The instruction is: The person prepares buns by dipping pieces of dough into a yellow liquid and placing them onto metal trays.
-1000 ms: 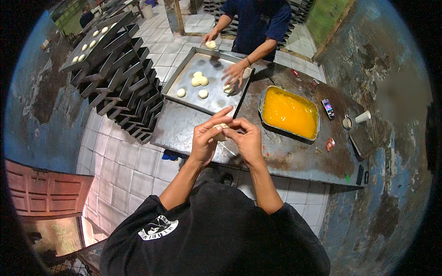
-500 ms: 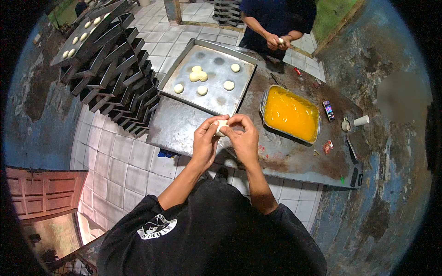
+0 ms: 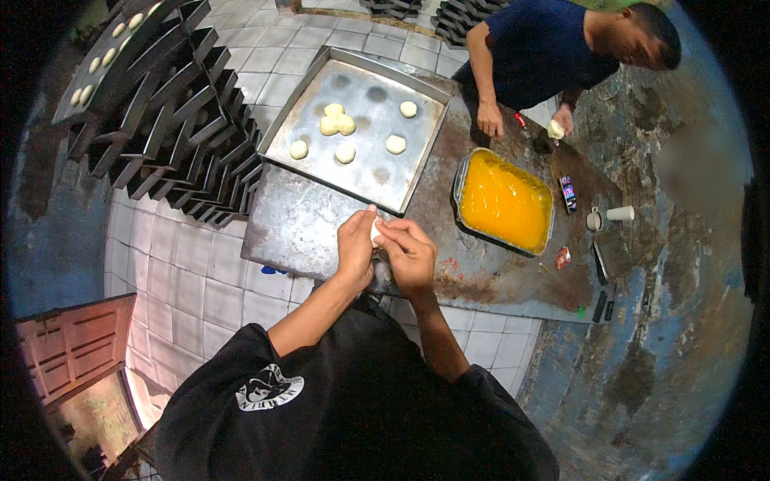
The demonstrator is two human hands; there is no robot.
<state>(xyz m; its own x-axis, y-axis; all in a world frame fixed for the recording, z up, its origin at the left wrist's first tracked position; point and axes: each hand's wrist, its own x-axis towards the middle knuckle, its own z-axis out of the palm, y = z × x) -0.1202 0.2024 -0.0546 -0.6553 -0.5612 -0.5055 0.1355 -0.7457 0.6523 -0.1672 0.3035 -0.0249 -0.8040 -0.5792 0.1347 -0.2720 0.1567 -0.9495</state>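
Between my left hand point(image 3: 357, 245) and my right hand point(image 3: 409, 253) is a small piece of white dough point(image 3: 375, 233), pinched by the fingers of both. Most of the dough is covered by my fingers. Both hands are just in front of the near edge of a square metal tray point(image 3: 321, 183). On that tray lie several pale dough balls, among them one on the right point(image 3: 395, 144), one at the front point(image 3: 345, 153) and a clump of three touching point(image 3: 337, 123). To the right of my hands stands a pan with a glossy orange-yellow filling point(image 3: 505, 200).
Across the worn metal table point(image 3: 293, 220) a co-worker point(image 3: 529, 52) leans over, dough in one hand. A phone point(image 3: 568, 194), a white cup point(image 3: 620, 213) and a mug point(image 3: 593, 219) lie at the right. Crisscrossed stacked trays point(image 3: 172, 120) rise at the left, dough pieces on top.
My hands have shifted slightly left and my right fingers have closed in over the dough. The co-worker has leaned to the right, parting their hands, one now low beside the pan.
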